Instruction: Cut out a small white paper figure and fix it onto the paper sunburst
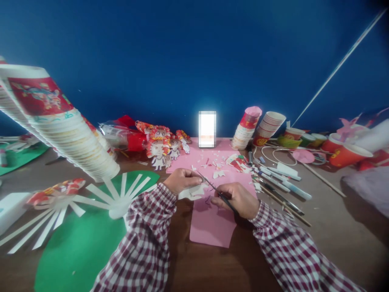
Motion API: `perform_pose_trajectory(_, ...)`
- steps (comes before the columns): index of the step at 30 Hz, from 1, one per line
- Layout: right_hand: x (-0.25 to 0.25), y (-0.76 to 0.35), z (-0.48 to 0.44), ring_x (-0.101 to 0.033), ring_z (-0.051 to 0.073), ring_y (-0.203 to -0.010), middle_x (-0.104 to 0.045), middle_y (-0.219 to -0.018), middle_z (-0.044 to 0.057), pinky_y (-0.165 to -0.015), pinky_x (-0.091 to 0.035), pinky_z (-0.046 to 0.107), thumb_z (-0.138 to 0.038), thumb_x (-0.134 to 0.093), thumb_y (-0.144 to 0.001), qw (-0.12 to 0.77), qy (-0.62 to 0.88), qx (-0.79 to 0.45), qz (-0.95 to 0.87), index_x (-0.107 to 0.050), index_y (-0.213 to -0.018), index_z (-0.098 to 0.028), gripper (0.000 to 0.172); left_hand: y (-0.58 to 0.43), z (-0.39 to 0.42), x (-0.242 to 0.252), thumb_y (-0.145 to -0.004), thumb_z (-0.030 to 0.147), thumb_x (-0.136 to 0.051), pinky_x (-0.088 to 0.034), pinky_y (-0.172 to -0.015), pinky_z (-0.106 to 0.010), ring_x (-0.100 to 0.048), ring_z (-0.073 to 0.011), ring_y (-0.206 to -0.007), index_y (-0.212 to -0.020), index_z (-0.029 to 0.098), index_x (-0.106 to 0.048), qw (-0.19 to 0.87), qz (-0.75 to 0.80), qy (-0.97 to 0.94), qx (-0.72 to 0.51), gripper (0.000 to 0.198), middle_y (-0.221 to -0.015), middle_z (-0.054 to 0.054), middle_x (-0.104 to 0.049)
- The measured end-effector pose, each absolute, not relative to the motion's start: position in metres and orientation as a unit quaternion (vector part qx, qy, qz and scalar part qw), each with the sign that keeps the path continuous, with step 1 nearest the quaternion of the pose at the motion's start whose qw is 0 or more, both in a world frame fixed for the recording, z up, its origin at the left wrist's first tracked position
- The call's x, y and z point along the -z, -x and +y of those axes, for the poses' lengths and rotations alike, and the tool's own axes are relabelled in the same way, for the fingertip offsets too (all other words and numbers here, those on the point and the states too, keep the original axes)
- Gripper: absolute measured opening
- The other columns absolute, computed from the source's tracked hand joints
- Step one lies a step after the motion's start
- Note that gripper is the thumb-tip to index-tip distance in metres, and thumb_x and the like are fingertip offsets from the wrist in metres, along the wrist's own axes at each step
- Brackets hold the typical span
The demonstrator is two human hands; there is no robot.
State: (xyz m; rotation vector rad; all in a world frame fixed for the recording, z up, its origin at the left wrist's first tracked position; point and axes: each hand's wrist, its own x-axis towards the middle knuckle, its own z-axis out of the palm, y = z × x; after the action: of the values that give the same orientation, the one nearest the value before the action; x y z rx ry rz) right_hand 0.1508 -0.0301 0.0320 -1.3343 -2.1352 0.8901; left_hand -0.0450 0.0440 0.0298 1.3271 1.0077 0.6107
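Observation:
My left hand (184,181) is closed in a pinch, with a piece of white cut paper (193,193) showing just under its fingers. In my right hand (240,198) is a slim dark pointed tool (224,198), seen edge-on, so its exact kind is unclear. Its thin tip reaches up to the fingertips of my left hand. Beneath both hands lies a pink sheet (211,229) with dark pen marks. Small paper scraps (217,164) are scattered over the pink paper beyond them.
Left are a tall stack of paper cups (73,129), a green sheet (82,243) and a cup cut into white strips (117,209). Paper figure cutouts (158,150) stand behind. A lit, blurred-out screen (207,129) stands at the back. Pens (279,182) and more cups (349,155) lie right.

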Motion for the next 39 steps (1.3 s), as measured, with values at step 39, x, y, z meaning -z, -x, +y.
perform_pose_trajectory(39, -0.0264, -0.1499, -0.0286, -0.042, 0.008, -0.047, -0.052, -0.052, -0.001, -0.043, -0.032, 0.018, -0.049, -0.055, -0.072, 0.227, 0.479, -0.402, -0.747, -0.058, -0.068, -0.013, 0.037, 0.0426, 0.0428, -0.0263, -0.056, 0.029, -0.067, -0.044, -0.058, -0.023, -0.058, -0.0149, -0.064, -0.072, 0.011, -0.069, 0.626, 0.423, -0.617, -0.222, 0.024, -0.069, -0.007, -0.067)
